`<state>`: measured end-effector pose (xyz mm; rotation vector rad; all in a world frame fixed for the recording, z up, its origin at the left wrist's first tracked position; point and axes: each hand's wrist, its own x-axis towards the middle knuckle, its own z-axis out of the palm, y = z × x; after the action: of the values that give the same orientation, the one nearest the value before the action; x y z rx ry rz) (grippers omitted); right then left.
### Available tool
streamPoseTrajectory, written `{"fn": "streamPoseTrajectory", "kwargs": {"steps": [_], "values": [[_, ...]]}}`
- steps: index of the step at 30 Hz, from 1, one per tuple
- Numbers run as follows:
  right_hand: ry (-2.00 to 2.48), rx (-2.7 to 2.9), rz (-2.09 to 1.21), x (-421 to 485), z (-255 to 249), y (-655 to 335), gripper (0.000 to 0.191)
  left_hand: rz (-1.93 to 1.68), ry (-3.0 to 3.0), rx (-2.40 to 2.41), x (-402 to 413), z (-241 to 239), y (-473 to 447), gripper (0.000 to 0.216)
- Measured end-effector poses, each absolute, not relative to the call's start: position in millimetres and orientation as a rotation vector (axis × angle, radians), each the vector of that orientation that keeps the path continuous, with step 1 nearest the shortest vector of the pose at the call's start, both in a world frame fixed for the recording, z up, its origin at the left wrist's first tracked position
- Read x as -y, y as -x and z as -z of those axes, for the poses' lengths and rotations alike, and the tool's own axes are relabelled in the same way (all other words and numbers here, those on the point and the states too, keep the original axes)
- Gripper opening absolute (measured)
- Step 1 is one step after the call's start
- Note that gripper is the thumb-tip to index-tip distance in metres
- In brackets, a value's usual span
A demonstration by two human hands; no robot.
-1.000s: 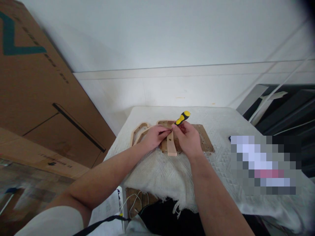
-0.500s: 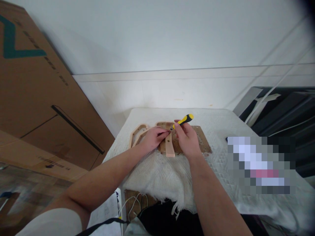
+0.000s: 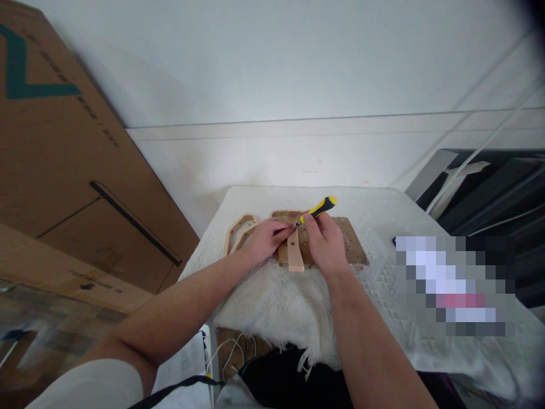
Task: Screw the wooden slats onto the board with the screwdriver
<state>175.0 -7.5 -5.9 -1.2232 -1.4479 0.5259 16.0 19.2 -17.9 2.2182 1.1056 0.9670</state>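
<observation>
My right hand (image 3: 324,244) is closed round a screwdriver with a yellow and black handle (image 3: 318,209), its tip pointing left and down to a pale wooden strip (image 3: 294,255). My left hand (image 3: 266,238) pinches something very small at the screwdriver's tip, too small to name. The strip lies across a brown wooden board with holes (image 3: 351,241). A curved pale wooden frame piece (image 3: 238,230) lies just left of my left hand.
The parts lie on a white textured cloth (image 3: 298,301) covering a small table. A large cardboard box (image 3: 63,165) leans at the left. Dark panels (image 3: 489,193) stand at the right. A blurred-out patch (image 3: 453,284) sits on the cloth at right. White cables (image 3: 232,346) hang below.
The screwdriver handle has tilted lower and further right than a second ago. Both hands stay at the same spot on the wooden strip.
</observation>
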Motion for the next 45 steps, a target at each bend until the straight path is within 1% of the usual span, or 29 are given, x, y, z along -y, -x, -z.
{"fn": "streamPoseTrajectory", "kwargs": {"steps": [5, 13, 19, 22, 23, 26, 30, 34, 39, 42, 45], "values": [[1.253, 1.441, -0.472, 5.2, 7.2, -176.8, 0.034, -0.993, -2.204, -1.077, -19.7, 19.0, -15.9, 0.03], [1.286, 1.507, -0.416, 2.8, 10.0, -176.2, 0.033, -0.964, -2.23, -1.079, -20.7, 19.5, -14.8, 0.032], [1.242, 1.507, -0.283, -0.9, 11.6, -178.1, 0.027, -0.997, -2.211, -1.047, -21.1, 21.6, -15.0, 0.034], [1.173, 1.469, -0.386, -2.0, 11.9, -178.1, 0.019, -0.986, -2.21, -1.054, -21.3, 21.1, -15.1, 0.034], [1.152, 1.446, -0.448, -2.1, 11.9, -177.7, 0.021, -0.978, -2.207, -1.06, -21.4, 20.7, -15.2, 0.035], [1.116, 1.375, -0.613, -1.5, 11.9, -176.4, 0.032, -0.975, -2.188, -1.044, -21.4, 19.5, -15.3, 0.036], [1.055, 1.342, -0.753, 0.9, 10.8, -175.2, 0.036, -0.988, -2.174, -1.015, -21.2, 19.3, -15.6, 0.034], [1.032, 1.342, -0.734, 1.2, 10.4, -176.0, 0.035, -1.004, -2.159, -1.037, -21.1, 20.0, -15.7, 0.03], [1.145, 1.383, -0.593, -2.7, 13.3, -178.4, 0.026, -0.989, -2.178, -1.038, -19.4, 17.9, -16.3, 0.032], [1.218, 1.379, -0.514, -4.5, 15.3, -178.4, 0.029, -0.991, -2.171, -1.03, -18.6, 16.3, -16.8, 0.03], [1.179, 1.358, -0.557, -4.5, 16.2, -177.2, 0.03, -0.973, -2.174, -1.015, -20.0, 17.2, -16.2, 0.032]]}}
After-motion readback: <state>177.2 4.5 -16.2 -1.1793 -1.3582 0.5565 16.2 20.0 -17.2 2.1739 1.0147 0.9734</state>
